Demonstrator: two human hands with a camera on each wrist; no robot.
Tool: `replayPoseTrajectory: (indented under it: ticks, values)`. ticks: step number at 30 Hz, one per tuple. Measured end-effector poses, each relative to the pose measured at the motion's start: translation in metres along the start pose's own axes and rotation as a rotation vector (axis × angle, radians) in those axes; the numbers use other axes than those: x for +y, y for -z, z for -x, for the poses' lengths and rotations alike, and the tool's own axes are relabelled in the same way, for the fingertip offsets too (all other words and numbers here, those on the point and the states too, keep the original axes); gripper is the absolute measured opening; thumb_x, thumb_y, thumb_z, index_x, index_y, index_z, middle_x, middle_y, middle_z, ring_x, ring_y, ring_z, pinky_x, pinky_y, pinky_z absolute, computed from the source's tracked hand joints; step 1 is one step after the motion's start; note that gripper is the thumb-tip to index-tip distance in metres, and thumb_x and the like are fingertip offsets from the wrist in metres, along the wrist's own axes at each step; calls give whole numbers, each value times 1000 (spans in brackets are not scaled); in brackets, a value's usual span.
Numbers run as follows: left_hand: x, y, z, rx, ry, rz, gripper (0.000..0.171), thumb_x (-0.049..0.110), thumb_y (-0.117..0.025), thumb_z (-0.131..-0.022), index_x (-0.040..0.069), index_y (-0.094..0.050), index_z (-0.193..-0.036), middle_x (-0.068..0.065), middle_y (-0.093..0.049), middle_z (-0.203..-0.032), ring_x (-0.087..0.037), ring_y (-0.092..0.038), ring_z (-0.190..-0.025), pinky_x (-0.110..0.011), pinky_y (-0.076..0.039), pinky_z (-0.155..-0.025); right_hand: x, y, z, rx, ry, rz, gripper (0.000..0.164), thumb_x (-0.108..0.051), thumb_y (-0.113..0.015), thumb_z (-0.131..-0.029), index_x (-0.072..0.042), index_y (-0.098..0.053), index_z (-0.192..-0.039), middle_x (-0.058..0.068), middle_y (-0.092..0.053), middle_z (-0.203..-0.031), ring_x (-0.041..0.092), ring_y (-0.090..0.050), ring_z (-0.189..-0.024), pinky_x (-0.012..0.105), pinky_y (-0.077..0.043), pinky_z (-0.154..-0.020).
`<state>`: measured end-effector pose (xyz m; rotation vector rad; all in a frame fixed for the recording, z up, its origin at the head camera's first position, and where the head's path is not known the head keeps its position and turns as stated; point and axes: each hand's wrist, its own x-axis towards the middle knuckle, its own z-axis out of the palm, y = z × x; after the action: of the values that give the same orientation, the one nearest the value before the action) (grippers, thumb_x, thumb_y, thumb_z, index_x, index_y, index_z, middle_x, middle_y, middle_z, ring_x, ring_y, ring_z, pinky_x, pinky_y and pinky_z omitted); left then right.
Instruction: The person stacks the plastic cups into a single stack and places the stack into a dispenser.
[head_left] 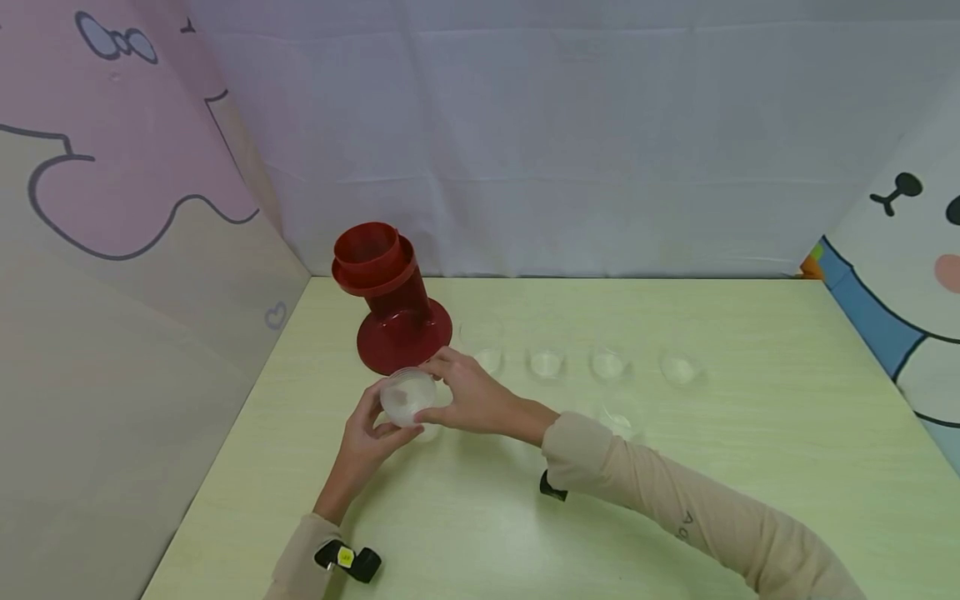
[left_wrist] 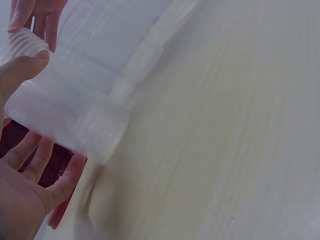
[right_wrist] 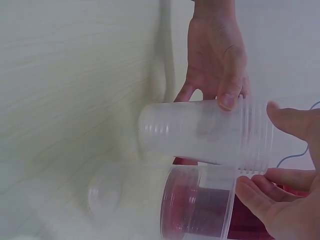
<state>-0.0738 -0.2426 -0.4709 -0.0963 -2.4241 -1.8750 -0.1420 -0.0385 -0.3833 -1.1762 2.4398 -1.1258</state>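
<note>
A nested stack of clear plastic cups [right_wrist: 200, 130] hangs over the table at the left front, its rims turned up toward the head camera. My left hand [head_left: 363, 446] grips the stack around its side, thumb on one side and fingers on the other. At the rims, my right hand [head_left: 480, 400] pinches the top cup edge between thumb and fingers. The right wrist view shows the ribbed rims [right_wrist: 257, 135] close together between that thumb and fingers. Below the stack a single clear cup [right_wrist: 105, 195] stands on the table.
Behind the hands stands a red plastic stand [head_left: 401, 333] with a round base and a tube-shaped top. Several clear cups, among them one cup [head_left: 546, 362], stand in a row to the right. Another cup [head_left: 618, 423] stands nearer, by the right sleeve [head_left: 660, 483].
</note>
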Motion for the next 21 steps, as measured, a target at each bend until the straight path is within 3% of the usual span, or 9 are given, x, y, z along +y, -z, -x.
replayPoseTrajectory:
  ticks: [6, 10, 21]
  values:
    - [0, -1, 0, 15, 21, 15, 72, 18, -78, -79, 26, -38, -138, 2, -42, -137, -23, -42, -122, -27, -52, -85, -4, 4, 2, -6, -1, 12, 53, -27, -77, -79, -7, -59, -125, 4, -54, -115, 20, -52, -105, 25, -48, -84]
    - [-1, -1, 0, 14, 18, 8, 73, 18, -78, -79, 25, -37, -139, 0, -42, -138, -25, -42, -122, -27, -52, -86, -5, 8, 5, -5, 6, 15, 52, -24, -77, -79, -5, -59, -123, 4, -54, -117, 22, -52, -106, 26, -48, -84]
    - [-2, -1, 0, 18, 26, -2, 74, 20, -79, -78, 26, -37, -139, 0, -41, -139, -25, -41, -124, -28, -51, -87, 1, 17, 14, 52, 87, -77, 53, -19, -79, -77, -7, -58, -124, 5, -55, -119, 21, -52, -104, 39, -51, -84]
